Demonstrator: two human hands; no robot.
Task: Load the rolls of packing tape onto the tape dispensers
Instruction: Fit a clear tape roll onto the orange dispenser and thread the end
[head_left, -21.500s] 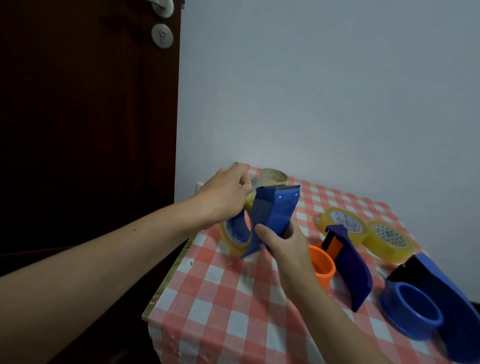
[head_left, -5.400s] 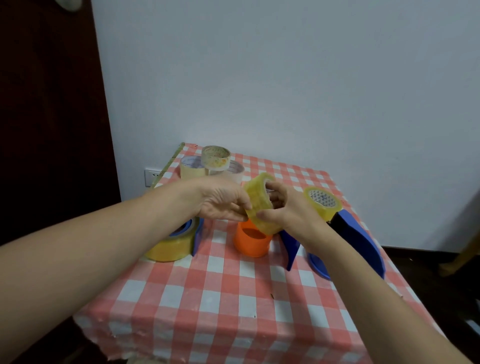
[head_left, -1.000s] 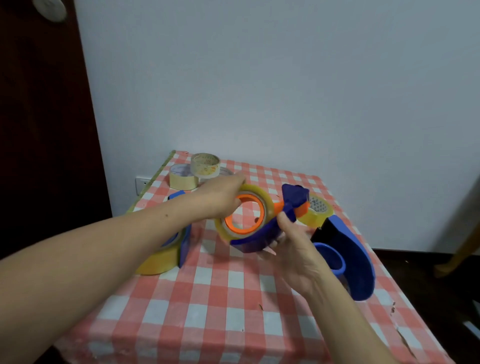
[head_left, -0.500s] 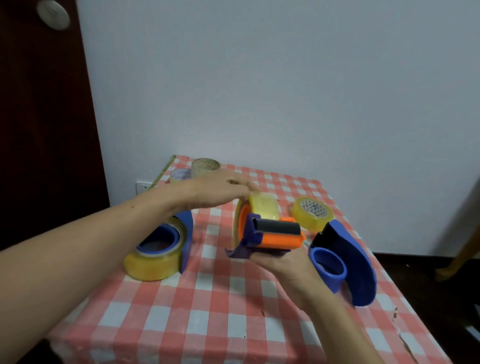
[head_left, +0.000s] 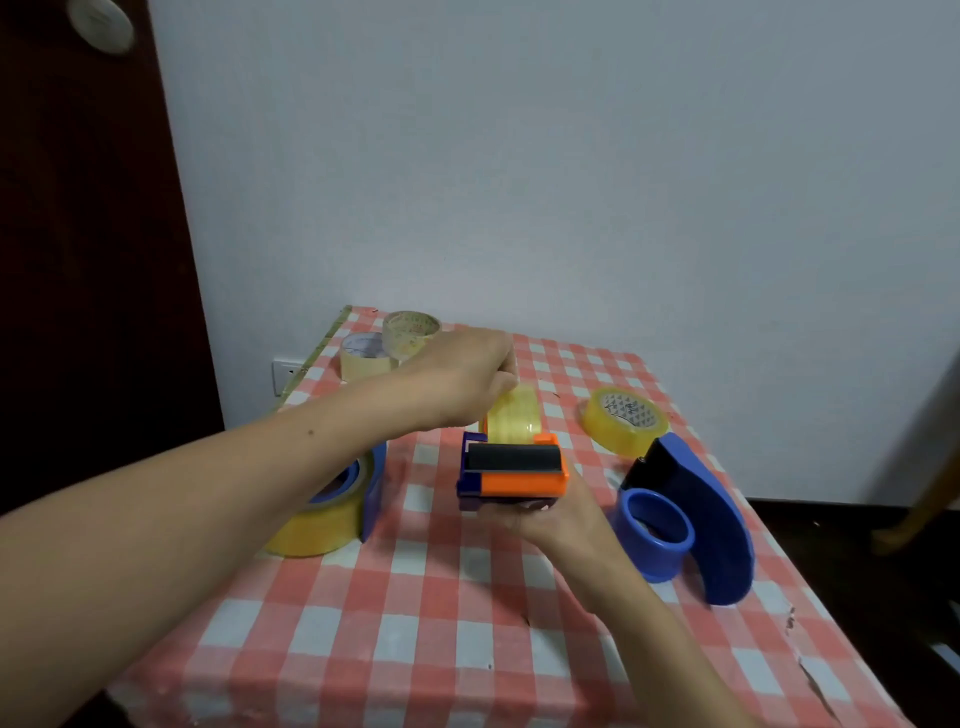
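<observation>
A blue and orange tape dispenser (head_left: 511, 475) is held above the table, its black roller end towards me, with my right hand (head_left: 550, 519) gripping it from below. A yellow tape roll (head_left: 511, 415) sits on it. My left hand (head_left: 462, 382) lies over the top of that roll, fingers curled on its far side. At the left, a second blue dispenser (head_left: 375, 480) lies with a large yellow roll (head_left: 317, 525) on it. A third blue dispenser (head_left: 691, 514) with a bare hub lies at the right. A loose yellow roll (head_left: 623, 421) lies behind it.
The table wears a red and white checked cloth (head_left: 441, 649). Two more tape rolls (head_left: 387, 343) stand at the far left corner. A dark door is at the left and a pale wall behind. The table's right edge drops to a dark floor.
Over the last second my right hand has turned the dispenser so its roller end faces me. My left hand has shifted onto the top of the roll.
</observation>
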